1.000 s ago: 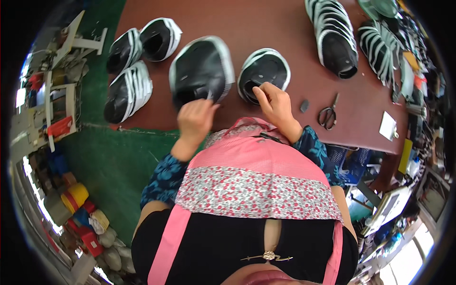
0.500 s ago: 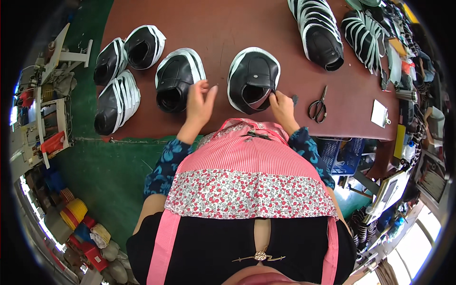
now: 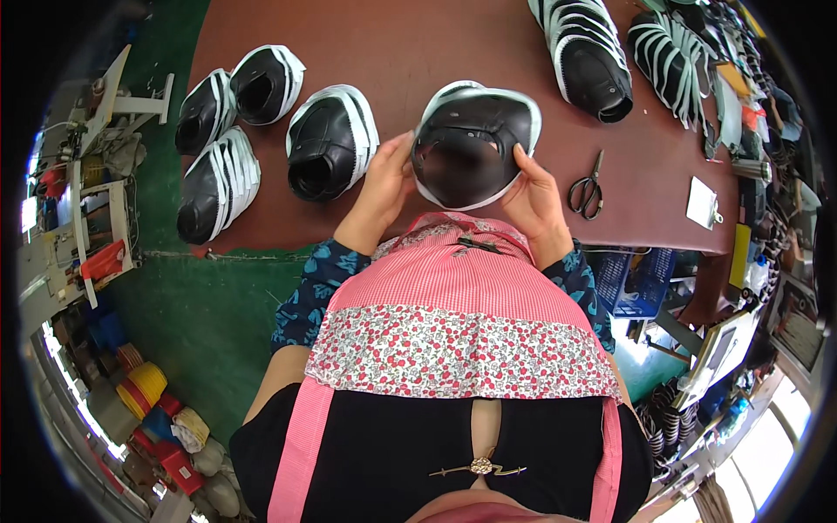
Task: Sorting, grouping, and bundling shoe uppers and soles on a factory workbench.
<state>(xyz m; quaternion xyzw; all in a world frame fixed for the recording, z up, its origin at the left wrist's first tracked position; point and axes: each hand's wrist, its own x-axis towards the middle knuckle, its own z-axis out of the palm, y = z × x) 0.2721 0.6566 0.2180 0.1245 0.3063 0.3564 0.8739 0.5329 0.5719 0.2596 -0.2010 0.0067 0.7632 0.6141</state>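
Left hand [image 3: 384, 187] and right hand [image 3: 536, 205], fingers curved, held a blurred black shoe upper [image 3: 475, 116] between them over the tabletop [image 3: 392, 44]. Behind, a white-edged piece [image 3: 453, 90] was mostly hidden; farther right, a stack of uppers [image 3: 586, 77] was cut off.

Scissors [image 3: 594, 180] on brown table [image 3: 418, 48] | white card [image 3: 700, 202] at right | blue crate [image 3: 643, 295] below | yellow tub [image 3: 145, 386], probably

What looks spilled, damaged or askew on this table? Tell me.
Nothing looks spilled or damaged. Only the pile of shoe tops at the far right of the table looks askew: it splays like a fan, while the neighbouring row overlaps more evenly.
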